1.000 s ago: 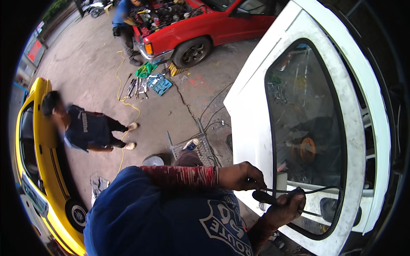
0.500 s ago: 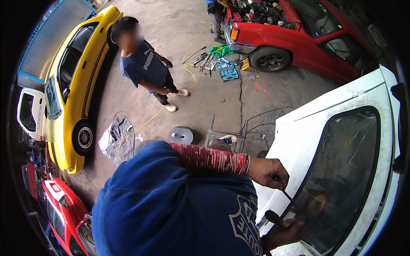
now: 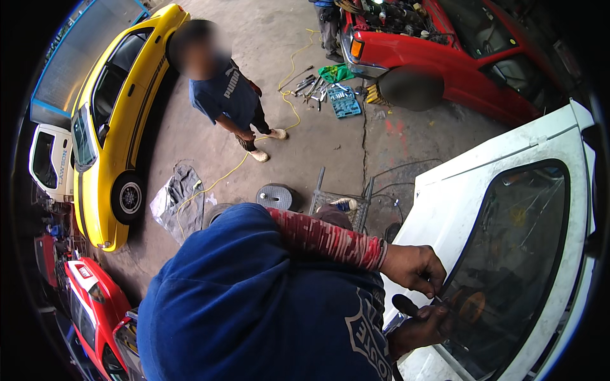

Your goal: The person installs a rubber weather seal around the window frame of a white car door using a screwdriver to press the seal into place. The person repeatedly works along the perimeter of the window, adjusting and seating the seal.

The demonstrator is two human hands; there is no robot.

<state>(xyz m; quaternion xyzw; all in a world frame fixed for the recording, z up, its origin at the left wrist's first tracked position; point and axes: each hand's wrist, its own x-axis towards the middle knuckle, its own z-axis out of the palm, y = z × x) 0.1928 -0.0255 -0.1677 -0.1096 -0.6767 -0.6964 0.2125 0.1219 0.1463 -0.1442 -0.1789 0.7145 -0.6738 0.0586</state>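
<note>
My left hand (image 3: 416,270), its arm in a red patterned sleeve, is closed with the fingertips pinching a thin metal rod (image 3: 438,298), mostly hidden. Just below it, my right hand (image 3: 422,330) grips a black-handled tool (image 3: 404,305). The rounded handle sticks out past the thumb side, and a thin shaft shows beyond the fingers. Both hands are at the lower edge of a dark window (image 3: 515,241) with a black rubber seal, set in a white vehicle panel (image 3: 464,168). Where the tool tips touch is too small to tell.
A person (image 3: 225,95) stands on the concrete floor, near a yellow car (image 3: 124,114). Hand tools and a blue tool case (image 3: 344,101) lie by a red vehicle (image 3: 457,73) with its engine exposed. A grey step stool (image 3: 277,197), metal stand (image 3: 343,203) and yellow cable (image 3: 293,111) are nearby.
My left hand has moved right and slightly down, closer to my right hand. My right hand and the black-handled tool have shifted slightly up. The standing person's pose has changed a little.
</note>
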